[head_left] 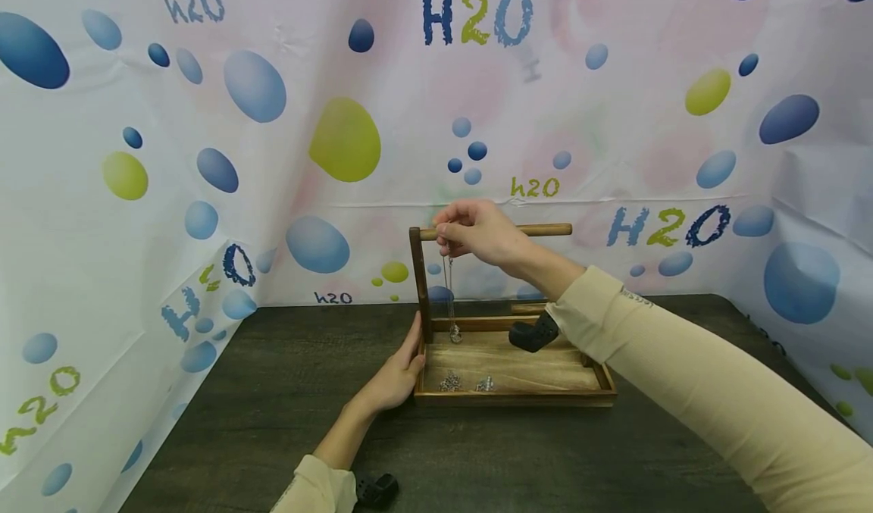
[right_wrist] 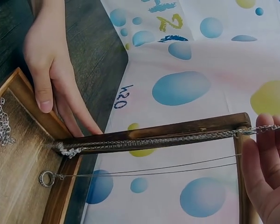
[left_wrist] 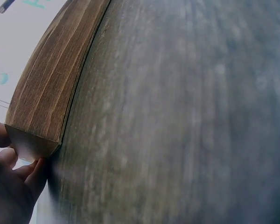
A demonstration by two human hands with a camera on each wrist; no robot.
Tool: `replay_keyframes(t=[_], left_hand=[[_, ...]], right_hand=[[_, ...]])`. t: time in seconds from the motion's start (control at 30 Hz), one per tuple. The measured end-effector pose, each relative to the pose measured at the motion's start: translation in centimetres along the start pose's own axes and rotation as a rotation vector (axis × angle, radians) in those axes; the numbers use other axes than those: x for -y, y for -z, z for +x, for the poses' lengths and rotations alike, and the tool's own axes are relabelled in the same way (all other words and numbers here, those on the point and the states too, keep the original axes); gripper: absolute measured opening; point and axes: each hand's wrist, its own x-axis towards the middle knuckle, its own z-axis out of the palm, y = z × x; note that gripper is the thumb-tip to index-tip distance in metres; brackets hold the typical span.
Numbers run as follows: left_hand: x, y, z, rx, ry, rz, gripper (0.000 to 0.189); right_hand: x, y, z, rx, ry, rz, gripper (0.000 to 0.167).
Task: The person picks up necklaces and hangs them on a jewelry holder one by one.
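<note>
My right hand (head_left: 484, 233) is up at the wooden bar (head_left: 549, 229) of a jewelry stand, fingertips pinching a silver chain necklace (right_wrist: 168, 140). That chain runs down along the dark upright post (head_left: 417, 274) in the right wrist view. Beside it a thinner necklace with a ring pendant (right_wrist: 41, 179) hangs from the bar over the tray. My left hand (head_left: 392, 376) lies against the left side of the stand's tray (head_left: 532, 354), fingers extended along the base of the post. Two small heaps of silver chain, a left heap (head_left: 450, 382) and a right heap (head_left: 485, 384), lie in the tray's front.
The stand sits on a dark wood-grain table (head_left: 273, 414). Behind it hangs a white sheet (head_left: 409, 119) printed with blue and green drops. A short wooden strip (head_left: 527, 309) shows at the tray's back edge. The bar's right end stands free.
</note>
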Motion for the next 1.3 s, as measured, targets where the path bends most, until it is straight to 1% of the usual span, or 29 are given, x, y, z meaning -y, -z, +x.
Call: replay_keyframes(t=[0.17, 0.37, 0.6, 0.87, 1.3], left_hand=[[0.0, 0.0, 0.0, -0.001, 0.004, 0.001, 0.074], [0.0, 0.1, 0.0, 0.003, 0.006, -0.002, 0.074], [0.1, 0.2, 0.2, 0.005, -0.006, -0.002, 0.074], [0.2, 0.2, 0.3, 0.005, 0.000, -0.009, 0.075], [0.0, 0.2, 0.2, 0.003, 0.006, -0.004, 0.074]], right_hand=[[-0.1, 0.3, -0.1, -0.009, -0.019, 0.045, 0.021], [-0.1, 0.6, 0.0, -0.032, -0.034, 0.060, 0.021], [-0.4, 1.2, 0.0, -0.053, -0.039, 0.054, 0.022], [-0.8, 1.9, 0.0, -0.058, -0.039, 0.044, 0.023], [-1.2, 3.3, -0.7, -0.076, -0.048, 0.038, 0.022]])
